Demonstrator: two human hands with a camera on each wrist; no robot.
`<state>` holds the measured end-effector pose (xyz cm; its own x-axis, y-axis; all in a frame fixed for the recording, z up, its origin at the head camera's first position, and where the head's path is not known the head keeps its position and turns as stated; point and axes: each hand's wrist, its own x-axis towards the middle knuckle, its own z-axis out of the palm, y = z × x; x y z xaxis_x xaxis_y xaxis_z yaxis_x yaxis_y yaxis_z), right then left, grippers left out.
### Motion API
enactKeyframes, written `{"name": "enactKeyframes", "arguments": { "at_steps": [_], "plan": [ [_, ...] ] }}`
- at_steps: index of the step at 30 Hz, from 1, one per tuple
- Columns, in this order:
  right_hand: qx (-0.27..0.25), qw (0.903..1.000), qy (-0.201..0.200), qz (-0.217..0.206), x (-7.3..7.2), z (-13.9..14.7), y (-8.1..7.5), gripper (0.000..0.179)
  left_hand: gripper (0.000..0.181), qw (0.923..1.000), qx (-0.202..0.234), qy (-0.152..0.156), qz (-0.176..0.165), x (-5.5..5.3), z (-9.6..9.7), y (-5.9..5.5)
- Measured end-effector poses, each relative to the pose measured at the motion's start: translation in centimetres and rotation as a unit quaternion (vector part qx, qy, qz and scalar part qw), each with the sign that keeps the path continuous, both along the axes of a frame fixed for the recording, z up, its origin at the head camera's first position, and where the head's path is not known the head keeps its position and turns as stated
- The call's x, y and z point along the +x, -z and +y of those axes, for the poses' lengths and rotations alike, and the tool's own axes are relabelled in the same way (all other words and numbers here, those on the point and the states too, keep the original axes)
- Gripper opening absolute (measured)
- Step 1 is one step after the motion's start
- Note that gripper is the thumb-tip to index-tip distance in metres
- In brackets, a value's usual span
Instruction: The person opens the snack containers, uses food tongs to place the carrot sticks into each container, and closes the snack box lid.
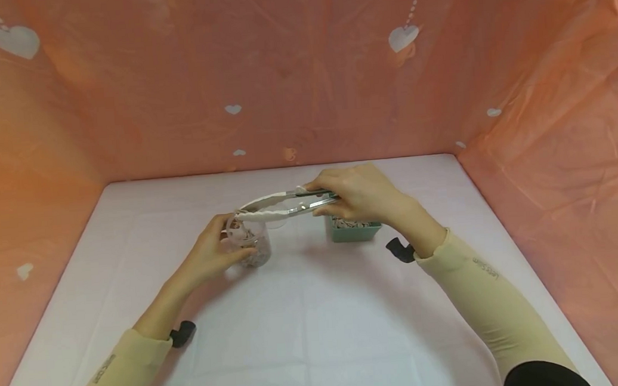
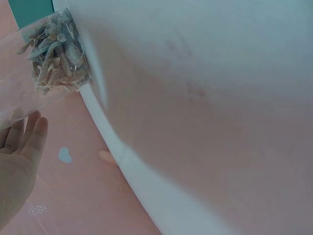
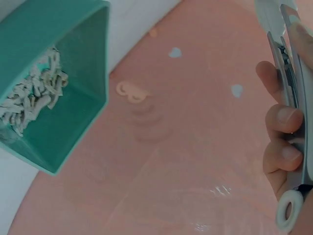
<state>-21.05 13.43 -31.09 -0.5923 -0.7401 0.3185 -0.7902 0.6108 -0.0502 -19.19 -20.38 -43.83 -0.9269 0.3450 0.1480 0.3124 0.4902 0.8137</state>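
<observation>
My left hand (image 1: 210,248) holds a clear jar (image 1: 261,251), thumb on the near side and fingers behind. Brownish dried strips (image 2: 56,61) lie at the bottom of the jar, as the left wrist view shows. My right hand (image 1: 365,195) grips metal tongs (image 1: 310,206) with pale tips, held almost level and pointing left. The tong tips are right at the jar's mouth, overlapping some strips there. Below the right hand stands a green box (image 1: 354,234). Similar pale strips (image 3: 36,90) fill part of it, seen from the right wrist.
A white cloth (image 1: 302,325) covers the table. Orange sheeting (image 1: 279,69) with white hearts rises behind and on both sides. Black wrist mounts (image 1: 183,333) sit at the cuffs, and a round black object (image 1: 545,377) shows at the bottom right.
</observation>
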Motion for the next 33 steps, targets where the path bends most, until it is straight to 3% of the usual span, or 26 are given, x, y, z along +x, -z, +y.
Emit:
{"name": "enactKeyframes", "arguments": {
  "at_steps": [10, 23, 33],
  "plan": [
    [0.023, 0.9996, 0.014, -0.006, -0.4, -0.5, 1.1, 0.042, 0.075, 1.0, -0.001, 0.001, 0.004, 0.1, 0.0, -0.1],
    [0.009, 0.9998, 0.014, -0.008, -0.5, -0.1, 1.8, 0.046, 0.075, 1.0, 0.001, -0.002, 0.002, 0.1, 0.1, 0.0],
    [-0.018, 0.9973, 0.059, -0.04, 0.0, 2.3, 0.5, 0.053, 0.076, 0.9999, -0.004, 0.001, 0.009, 0.0, 0.0, 0.1]
  ]
}}
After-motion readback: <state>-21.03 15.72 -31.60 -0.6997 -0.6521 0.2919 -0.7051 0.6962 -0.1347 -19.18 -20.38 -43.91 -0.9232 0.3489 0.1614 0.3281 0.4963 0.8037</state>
